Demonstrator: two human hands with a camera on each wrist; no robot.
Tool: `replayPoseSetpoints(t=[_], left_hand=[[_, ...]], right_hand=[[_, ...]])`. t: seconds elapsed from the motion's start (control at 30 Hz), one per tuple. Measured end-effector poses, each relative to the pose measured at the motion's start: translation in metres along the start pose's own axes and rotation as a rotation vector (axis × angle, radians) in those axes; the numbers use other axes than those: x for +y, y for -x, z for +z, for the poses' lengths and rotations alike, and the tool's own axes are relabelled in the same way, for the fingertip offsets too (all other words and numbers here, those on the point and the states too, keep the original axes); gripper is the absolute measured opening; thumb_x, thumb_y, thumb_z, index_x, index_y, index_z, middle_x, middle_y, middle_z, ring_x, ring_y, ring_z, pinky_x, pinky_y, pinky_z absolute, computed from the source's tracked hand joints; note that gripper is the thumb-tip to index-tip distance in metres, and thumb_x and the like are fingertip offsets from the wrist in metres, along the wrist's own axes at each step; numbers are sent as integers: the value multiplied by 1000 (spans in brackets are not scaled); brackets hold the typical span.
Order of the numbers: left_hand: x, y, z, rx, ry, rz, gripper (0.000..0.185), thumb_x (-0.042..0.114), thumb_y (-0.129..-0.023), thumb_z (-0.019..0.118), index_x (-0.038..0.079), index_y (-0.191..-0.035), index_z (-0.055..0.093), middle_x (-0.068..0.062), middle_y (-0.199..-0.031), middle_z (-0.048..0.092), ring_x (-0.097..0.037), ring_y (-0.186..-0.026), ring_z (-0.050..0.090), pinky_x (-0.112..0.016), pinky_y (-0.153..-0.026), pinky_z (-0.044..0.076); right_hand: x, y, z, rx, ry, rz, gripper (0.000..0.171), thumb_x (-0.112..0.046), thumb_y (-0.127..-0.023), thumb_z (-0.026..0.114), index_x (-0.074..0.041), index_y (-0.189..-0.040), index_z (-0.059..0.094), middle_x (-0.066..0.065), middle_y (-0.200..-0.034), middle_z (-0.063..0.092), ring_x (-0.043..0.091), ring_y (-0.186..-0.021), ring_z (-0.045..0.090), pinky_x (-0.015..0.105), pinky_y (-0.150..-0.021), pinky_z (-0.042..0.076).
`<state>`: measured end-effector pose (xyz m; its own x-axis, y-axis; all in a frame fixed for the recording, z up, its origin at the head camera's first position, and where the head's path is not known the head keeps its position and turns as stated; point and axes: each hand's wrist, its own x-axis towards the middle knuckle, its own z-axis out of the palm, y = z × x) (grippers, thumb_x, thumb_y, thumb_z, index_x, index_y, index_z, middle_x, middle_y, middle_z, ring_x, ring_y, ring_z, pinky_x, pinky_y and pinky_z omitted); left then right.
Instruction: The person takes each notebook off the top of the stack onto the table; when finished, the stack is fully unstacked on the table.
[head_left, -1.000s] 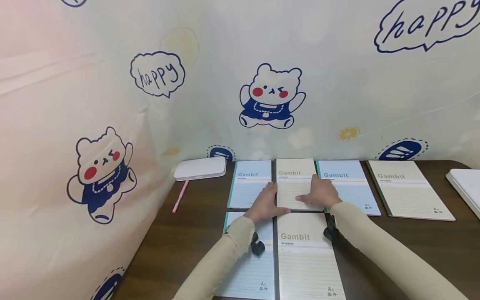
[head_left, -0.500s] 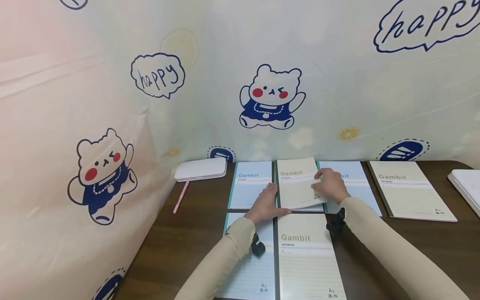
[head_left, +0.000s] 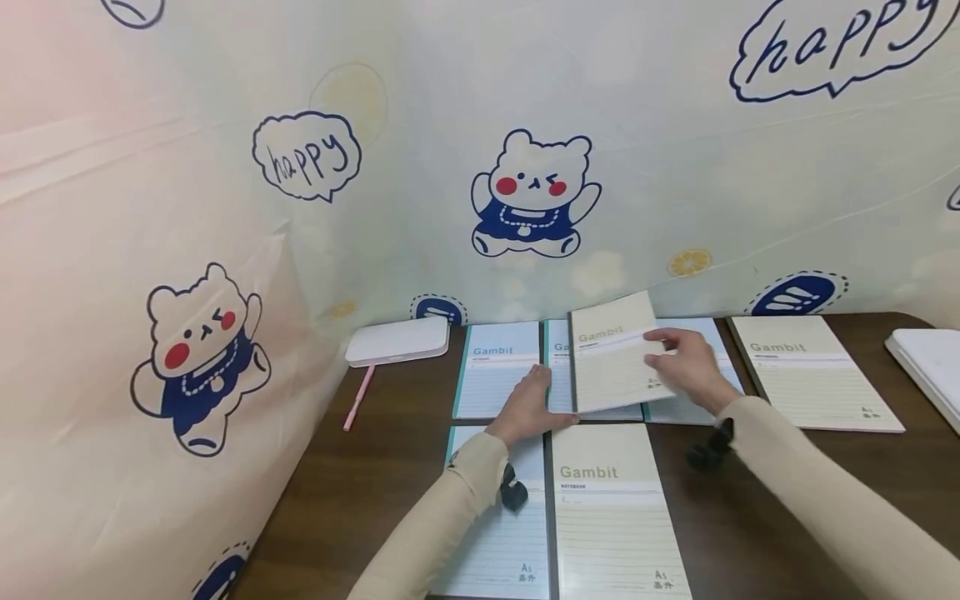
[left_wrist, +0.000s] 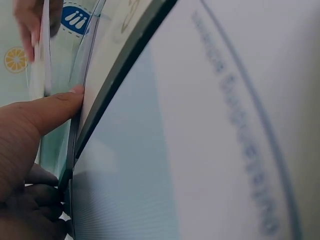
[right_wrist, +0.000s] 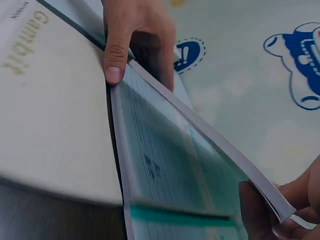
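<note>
On the dark wooden worktop lie two rows of "Gambit" notebooks. In the back row, the right hand grips the right edge of a cream notebook and holds it raised and tilted, its right side up off the blue notebook beneath — the fingers curl round the edge, thumb on top (the right wrist view shows the fingertips pinching the lifted edge, with blue cover showing under it). The left hand rests flat at the lower left corner of that stack, fingers straight and close together, the thumb pressed against the spine edge where cream and blue covers meet.

Just left of the stack lies a blue notebook; just right, partly hidden by the right hand, another blue one, then a cream one. The front row holds a blue notebook and a cream notebook side by side. A white case and a pink pen lie at the far left, by the bear-printed cloth.
</note>
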<state>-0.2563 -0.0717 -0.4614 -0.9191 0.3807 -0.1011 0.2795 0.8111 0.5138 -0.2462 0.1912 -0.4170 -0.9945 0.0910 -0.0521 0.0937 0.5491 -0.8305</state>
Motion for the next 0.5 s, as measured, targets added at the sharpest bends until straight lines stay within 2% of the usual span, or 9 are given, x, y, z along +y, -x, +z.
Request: replayPoseSetpoints(t=[0.07, 0.17, 0.23, 0.27, 0.33, 0.37, 0.4, 0.47, 0.5], left_hand=[[0, 1, -1, 0, -6, 2, 99, 45, -79, 77, -1, -151, 27, -16, -160, 22, -26, -150, 16, -41, -122, 20], [-1, 1, -2, -2, -14, -7, 99, 46, -80, 76, 0, -151, 25, -15, -160, 21, -24, -151, 15, -40, -122, 19], [-2, 1, -3, 7, -12, -15, 99, 46, -79, 77, 0, -151, 26, -15, -160, 22, -24, -151, 15, -40, -122, 19], [-2, 1, -4, 12, -10, -19, 99, 46, -79, 77, 1, -151, 26, -14, -160, 22, -24, -151, 15, -40, -122, 19], [-2, 0, -5, 18, -5, -23, 99, 46, -79, 77, 1, -151, 26, -13, -161, 22, -24, -151, 14, -40, -122, 19], [-3, 0, -6, 19, -5, -23, 99, 47, -79, 76, 2, -152, 26, -13, -161, 22, -23, -151, 14, -40, -122, 19], [-3, 0, -7, 22, -1, -21, 99, 47, -79, 76, 1, -152, 26, -13, -161, 22, -23, -151, 14, -40, -122, 19], [-3, 0, -9, 22, 2, -14, 100, 47, -79, 76, 1, -152, 25, -13, -161, 21, -23, -151, 14, -40, -122, 19], [-3, -1, -10, 23, 4, -11, 100, 47, -80, 76, 1, -152, 25, -14, -161, 21, -24, -151, 14, -40, -122, 18]], right_hand=[[9, 17, -20, 11, -8, -30, 45, -8, -91, 62, 2, -134, 53, 29, -137, 45, 40, -119, 41, 50, -94, 42], [28, 49, -52, 1, 14, -62, 48, -14, -93, 63, 2, -136, 51, 32, -138, 44, 41, -119, 41, 51, -95, 40], [46, 73, -70, 6, 61, -73, 51, -23, -94, 65, 0, -137, 51, 32, -138, 46, 33, -116, 45, 39, -94, 42], [54, 86, -77, 4, 74, -62, 53, -27, -93, 65, 0, -137, 51, 32, -139, 45, 34, -117, 45, 40, -94, 41], [73, 109, -87, 13, 122, -21, 58, -36, -92, 66, -3, -138, 52, 31, -140, 47, 28, -115, 47, 32, -90, 40], [82, 120, -90, 12, 132, 9, 61, -39, -91, 66, -3, -138, 52, 31, -140, 46, 29, -116, 46, 31, -88, 38], [90, 130, -92, 6, 131, 46, 63, -40, -91, 66, -3, -139, 51, 31, -141, 45, 31, -118, 45, 33, -91, 38], [101, 148, -94, -36, 105, 141, 67, -41, -91, 65, -2, -142, 46, 33, -146, 37, 44, -125, 38, 50, -97, 35], [107, 155, -94, -54, 112, 174, 68, -42, -91, 66, -3, -142, 45, 33, -146, 36, 40, -120, 43, 44, -93, 38]])
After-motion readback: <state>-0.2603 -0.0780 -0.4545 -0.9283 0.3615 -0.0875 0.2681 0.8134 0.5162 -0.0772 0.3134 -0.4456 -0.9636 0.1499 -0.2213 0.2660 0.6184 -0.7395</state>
